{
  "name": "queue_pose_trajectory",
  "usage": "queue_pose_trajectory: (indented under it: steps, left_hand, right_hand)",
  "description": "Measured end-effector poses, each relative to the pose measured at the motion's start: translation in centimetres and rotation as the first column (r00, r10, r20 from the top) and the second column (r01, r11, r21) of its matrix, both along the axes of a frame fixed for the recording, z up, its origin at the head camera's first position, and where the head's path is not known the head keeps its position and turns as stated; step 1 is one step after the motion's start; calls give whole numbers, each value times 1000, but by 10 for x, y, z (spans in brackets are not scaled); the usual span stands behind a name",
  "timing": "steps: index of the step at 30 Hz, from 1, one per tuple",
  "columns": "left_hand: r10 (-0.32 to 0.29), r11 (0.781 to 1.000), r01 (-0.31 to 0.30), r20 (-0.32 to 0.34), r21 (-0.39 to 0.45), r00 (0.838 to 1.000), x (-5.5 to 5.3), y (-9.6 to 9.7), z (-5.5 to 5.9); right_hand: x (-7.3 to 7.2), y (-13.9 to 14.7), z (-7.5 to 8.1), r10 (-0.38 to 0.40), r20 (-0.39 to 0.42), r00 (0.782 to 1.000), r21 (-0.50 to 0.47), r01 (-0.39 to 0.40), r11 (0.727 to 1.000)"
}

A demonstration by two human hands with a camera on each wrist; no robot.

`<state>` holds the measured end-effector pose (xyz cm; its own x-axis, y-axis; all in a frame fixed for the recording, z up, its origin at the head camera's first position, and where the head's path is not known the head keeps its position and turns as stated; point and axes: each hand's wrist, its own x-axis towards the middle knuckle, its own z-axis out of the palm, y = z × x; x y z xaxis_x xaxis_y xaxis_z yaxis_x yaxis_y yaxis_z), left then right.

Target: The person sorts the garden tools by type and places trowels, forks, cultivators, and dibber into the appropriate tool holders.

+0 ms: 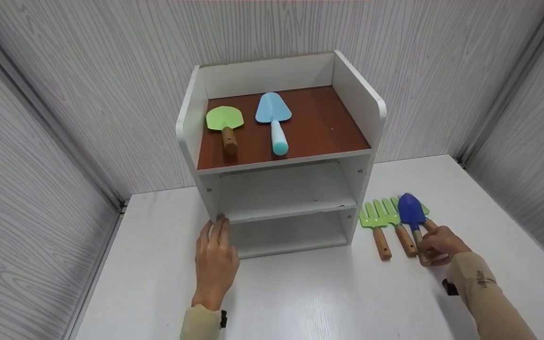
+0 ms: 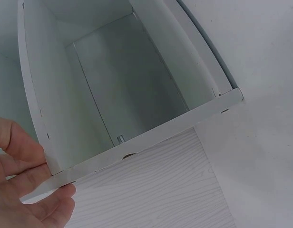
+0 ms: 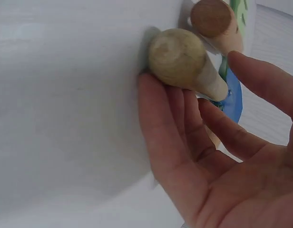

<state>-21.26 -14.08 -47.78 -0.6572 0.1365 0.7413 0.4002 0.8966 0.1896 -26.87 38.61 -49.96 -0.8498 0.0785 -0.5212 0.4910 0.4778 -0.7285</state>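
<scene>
At the cabinet's left front edge, my left hand holds the white side panel, with fingers on both sides of it in the left wrist view. Over on the right, my right hand reaches the wooden handle of a blue trowel. In the right wrist view its fingers touch the rounded handle end, while one digit stands apart from it. Left of the trowel lie two green hand forks with wooden handles. Another green tool is partly hidden behind the blue blade.
A white shelf cabinet stands at the back wall. On its brown top lie a green scoop-shaped trowel with a wooden handle and a light blue trowel. Raised sides border this top. The white table extends in front.
</scene>
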Motion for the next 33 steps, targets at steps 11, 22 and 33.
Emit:
queue_pose_trajectory:
  steps: [11,22,33]
  left_hand:
    - [6,1000,-6,6,-1,1000,1,0,1]
    - [9,1000,-9,12,-3,1000,1,0,1]
    - [1,1000,-1,-5,-8,1000,0,0,1]
  right_hand:
    - [-1,5,-3,23,14,1000,-8,-22,1000]
    - [5,20,-8,22,48,999,-224,-11,974]
    - [9,28,-20,83,13,996,-402,-71,913]
